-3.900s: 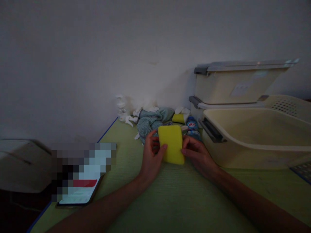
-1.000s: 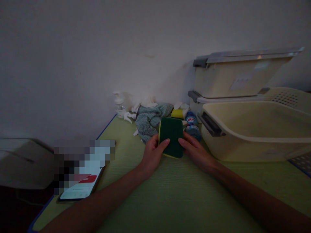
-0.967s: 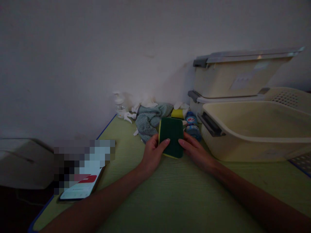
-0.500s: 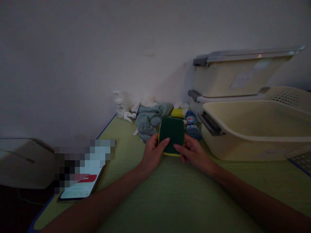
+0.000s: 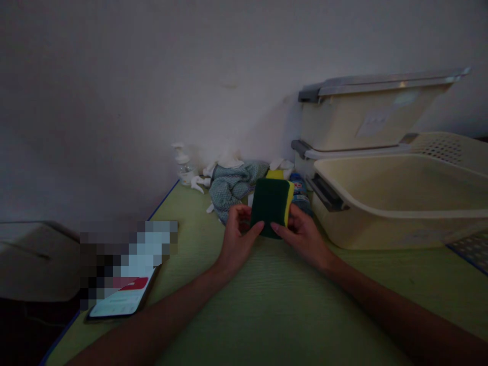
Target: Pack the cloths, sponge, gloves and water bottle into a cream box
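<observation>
A sponge (image 5: 270, 204) with a dark green scouring face and a yellow edge stands upright over the green table (image 5: 274, 310). My left hand (image 5: 236, 243) grips its left side, thumb on the green face. On its right side, my right hand (image 5: 301, 235) pinches its lower edge. The green face is turned toward me and the yellow layer shows along the right edge.
A teal cloth (image 5: 232, 185), white gloves (image 5: 198, 182), a small spray bottle (image 5: 182, 163), a second yellow sponge (image 5: 275, 173) and a blue-labelled bottle (image 5: 300, 195) lie by the wall. Cream tubs (image 5: 396, 203) stand stacked at right. A phone (image 5: 122, 300) lies at left.
The sponge was yellow side toward me, then flipped to its green face. In the last half second it turned a little, so the yellow edge shows on the right.
</observation>
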`<act>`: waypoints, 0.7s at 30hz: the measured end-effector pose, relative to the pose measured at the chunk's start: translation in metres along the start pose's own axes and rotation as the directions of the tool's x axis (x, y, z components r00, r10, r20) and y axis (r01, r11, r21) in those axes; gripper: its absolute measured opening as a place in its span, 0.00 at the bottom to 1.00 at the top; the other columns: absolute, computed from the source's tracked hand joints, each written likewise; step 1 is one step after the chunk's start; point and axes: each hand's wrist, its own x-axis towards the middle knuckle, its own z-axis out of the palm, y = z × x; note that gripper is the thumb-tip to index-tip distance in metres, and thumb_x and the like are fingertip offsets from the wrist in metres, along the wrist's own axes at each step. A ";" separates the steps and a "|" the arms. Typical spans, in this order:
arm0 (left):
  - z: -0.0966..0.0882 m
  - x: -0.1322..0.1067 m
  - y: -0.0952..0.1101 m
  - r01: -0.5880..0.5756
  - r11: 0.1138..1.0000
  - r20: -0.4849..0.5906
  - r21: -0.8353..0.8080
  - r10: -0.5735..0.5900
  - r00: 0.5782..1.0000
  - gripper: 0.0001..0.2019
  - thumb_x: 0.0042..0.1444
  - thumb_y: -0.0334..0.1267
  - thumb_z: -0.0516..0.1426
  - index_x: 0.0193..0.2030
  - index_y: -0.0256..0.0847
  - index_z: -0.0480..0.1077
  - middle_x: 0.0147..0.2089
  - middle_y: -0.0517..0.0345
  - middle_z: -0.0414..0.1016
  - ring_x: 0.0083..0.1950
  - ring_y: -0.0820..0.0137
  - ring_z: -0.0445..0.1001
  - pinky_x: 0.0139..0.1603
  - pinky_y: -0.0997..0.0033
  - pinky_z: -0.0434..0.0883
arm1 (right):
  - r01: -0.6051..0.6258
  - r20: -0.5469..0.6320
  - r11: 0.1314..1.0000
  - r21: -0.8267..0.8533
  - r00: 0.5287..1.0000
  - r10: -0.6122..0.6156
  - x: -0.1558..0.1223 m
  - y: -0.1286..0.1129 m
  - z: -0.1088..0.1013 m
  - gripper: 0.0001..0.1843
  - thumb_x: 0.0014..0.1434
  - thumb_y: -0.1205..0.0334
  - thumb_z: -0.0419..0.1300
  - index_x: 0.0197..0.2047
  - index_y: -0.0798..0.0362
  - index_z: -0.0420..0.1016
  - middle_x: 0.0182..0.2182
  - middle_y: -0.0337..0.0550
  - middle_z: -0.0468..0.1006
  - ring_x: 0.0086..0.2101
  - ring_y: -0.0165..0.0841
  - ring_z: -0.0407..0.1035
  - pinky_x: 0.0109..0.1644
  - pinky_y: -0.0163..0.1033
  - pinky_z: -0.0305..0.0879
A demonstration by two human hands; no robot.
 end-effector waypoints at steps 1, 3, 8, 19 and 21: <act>0.000 0.000 0.000 -0.009 1.000 0.028 -0.009 0.009 1.000 0.15 0.45 0.34 0.61 0.39 0.42 0.61 0.38 0.59 0.67 0.42 0.69 0.68 0.41 0.70 0.66 | 0.001 0.003 1.000 0.004 1.000 -0.001 0.000 0.000 0.000 0.17 0.48 0.59 0.62 0.41 0.51 0.64 0.30 0.36 0.71 0.27 0.28 0.67 0.31 0.35 0.66; -0.001 0.001 0.001 0.009 0.999 0.071 -0.046 -0.006 0.997 0.14 0.45 0.34 0.60 0.39 0.42 0.61 0.38 0.58 0.68 0.42 0.69 0.69 0.41 0.70 0.67 | -0.009 0.013 1.000 -0.001 1.000 0.009 -0.001 -0.001 0.000 0.19 0.47 0.60 0.62 0.43 0.50 0.62 0.27 0.34 0.70 0.24 0.26 0.65 0.27 0.33 0.63; -0.001 0.002 0.004 0.091 0.990 0.081 -0.108 -0.083 0.993 0.16 0.45 0.34 0.61 0.41 0.41 0.62 0.38 0.59 0.68 0.42 0.69 0.71 0.43 0.69 0.68 | -0.066 0.076 0.998 -0.013 0.995 0.067 -0.002 -0.005 -0.002 0.22 0.48 0.57 0.64 0.44 0.48 0.59 0.23 0.31 0.66 0.19 0.24 0.61 0.19 0.31 0.57; -0.001 -0.001 0.009 0.106 0.991 0.160 -0.076 -0.093 0.983 0.12 0.48 0.36 0.57 0.41 0.43 0.62 0.37 0.61 0.69 0.38 0.71 0.71 0.37 0.72 0.68 | -0.104 0.155 0.994 0.019 0.983 0.100 -0.002 -0.001 -0.004 0.19 0.52 0.47 0.60 0.37 0.51 0.59 0.19 0.29 0.66 0.16 0.22 0.60 0.17 0.29 0.58; -0.001 -0.001 0.009 0.131 0.988 0.168 -0.079 -0.116 0.979 0.12 0.49 0.38 0.56 0.41 0.42 0.62 0.37 0.60 0.68 0.39 0.70 0.70 0.38 0.71 0.67 | -0.100 0.174 0.995 0.018 0.980 0.096 -0.003 -0.002 -0.004 0.18 0.54 0.47 0.58 0.37 0.51 0.58 0.17 0.28 0.66 0.15 0.23 0.60 0.18 0.29 0.58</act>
